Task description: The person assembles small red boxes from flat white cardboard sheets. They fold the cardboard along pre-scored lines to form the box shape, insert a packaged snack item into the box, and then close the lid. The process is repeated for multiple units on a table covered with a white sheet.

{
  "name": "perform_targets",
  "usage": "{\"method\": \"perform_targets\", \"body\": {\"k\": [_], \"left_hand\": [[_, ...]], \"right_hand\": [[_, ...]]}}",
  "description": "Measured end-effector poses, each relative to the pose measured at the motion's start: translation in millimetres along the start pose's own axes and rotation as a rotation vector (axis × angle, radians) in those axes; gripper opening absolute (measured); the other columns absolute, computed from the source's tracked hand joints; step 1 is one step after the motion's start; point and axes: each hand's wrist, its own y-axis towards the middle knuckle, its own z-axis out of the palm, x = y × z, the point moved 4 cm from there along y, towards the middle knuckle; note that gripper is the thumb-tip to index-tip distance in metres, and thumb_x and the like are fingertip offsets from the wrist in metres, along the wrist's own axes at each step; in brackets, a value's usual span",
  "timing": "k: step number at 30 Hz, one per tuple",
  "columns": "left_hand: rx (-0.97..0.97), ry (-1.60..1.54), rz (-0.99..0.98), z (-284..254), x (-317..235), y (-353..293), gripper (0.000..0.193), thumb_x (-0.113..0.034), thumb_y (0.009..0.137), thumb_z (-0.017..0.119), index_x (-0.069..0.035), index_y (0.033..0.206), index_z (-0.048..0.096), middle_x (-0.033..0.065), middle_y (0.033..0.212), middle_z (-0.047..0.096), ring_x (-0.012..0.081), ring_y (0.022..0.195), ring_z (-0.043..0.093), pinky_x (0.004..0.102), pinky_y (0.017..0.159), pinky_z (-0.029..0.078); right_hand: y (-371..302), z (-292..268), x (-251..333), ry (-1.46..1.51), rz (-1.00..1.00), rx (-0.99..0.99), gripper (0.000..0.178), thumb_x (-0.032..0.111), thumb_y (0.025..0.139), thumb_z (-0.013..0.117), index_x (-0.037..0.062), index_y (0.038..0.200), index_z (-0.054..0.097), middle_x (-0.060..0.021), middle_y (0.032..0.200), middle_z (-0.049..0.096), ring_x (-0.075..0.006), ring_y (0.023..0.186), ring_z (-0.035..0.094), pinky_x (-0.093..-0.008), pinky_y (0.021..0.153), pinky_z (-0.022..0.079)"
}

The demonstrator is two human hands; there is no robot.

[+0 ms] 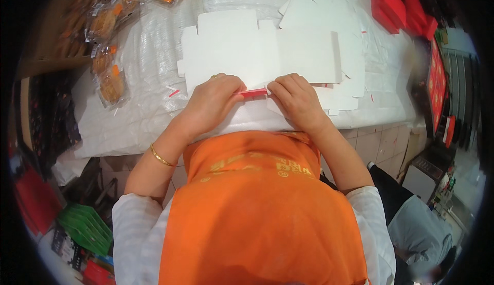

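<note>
A flat, unfolded cardboard box blank (226, 48) lies before me, white side up. My left hand (215, 99) and my right hand (297, 99) are both closed on its near edge. Between them a narrow flap (253, 93) is turned up and shows its red outer side. The fingertips of both hands press at the ends of this flap. Under and to the right of the blank lie several more white blanks (321, 7), overlapping.
Clear-wrapped packs of brown food (112, 84) line the left of the white sheeted table (149, 64). Folded red boxes (388, 7) stand at the back right. Small red and white scraps (174, 93) lie near my left hand. A green stack (85, 228) sits low at left.
</note>
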Motion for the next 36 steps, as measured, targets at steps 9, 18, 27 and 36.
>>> {"method": "perform_targets", "body": {"k": [9,18,27,36], "left_hand": [[-0.011,0.01,0.046,-1.0,-4.9,-0.7,0.017,-0.008,0.088,0.068,-0.002,0.103,0.064,0.0121,0.093,0.065,0.0322,0.088,0.061,0.0408,0.079,0.05],[0.006,-0.012,0.052,-2.4,-4.2,0.0,0.017,-0.007,0.086,0.069,-0.004,0.101,0.061,0.0115,0.092,0.063,0.0324,0.086,0.061,0.0419,0.075,0.051],[-0.066,-0.025,0.094,1.8,-1.6,-2.0,0.019,-0.008,0.083,0.072,-0.005,0.097,0.061,0.011,0.088,0.063,0.0324,0.085,0.062,0.042,0.072,0.051],[-0.385,0.087,0.155,16.6,-20.1,-15.8,0.02,-0.007,0.077,0.074,-0.006,0.086,0.057,0.011,0.081,0.06,0.0326,0.076,0.06,0.0414,0.065,0.049]], "right_hand": [[44.2,-1.6,-21.9,0.108,0.264,0.457,0.011,0.006,0.084,0.07,0.0055,0.093,0.062,-0.01,0.087,0.061,-0.0301,0.087,0.061,-0.0394,0.077,0.05],[73.5,2.4,-35.6,0.154,0.342,0.659,0.03,0.008,0.078,0.079,0.0056,0.089,0.051,-0.009,0.087,0.061,-0.0305,0.084,0.06,-0.0411,0.073,0.048],[84.6,5.4,-44.1,0.127,0.373,0.765,0.036,0.01,0.073,0.083,0.0077,0.089,0.051,-0.009,0.086,0.058,-0.0309,0.085,0.059,-0.0412,0.072,0.047],[42.9,-14.2,40.6,0.046,0.074,0.27,0.047,0.007,0.069,0.078,0.0084,0.114,0.064,-0.0062,0.099,0.06,-0.0276,0.094,0.058,-0.0395,0.082,0.047]]}}
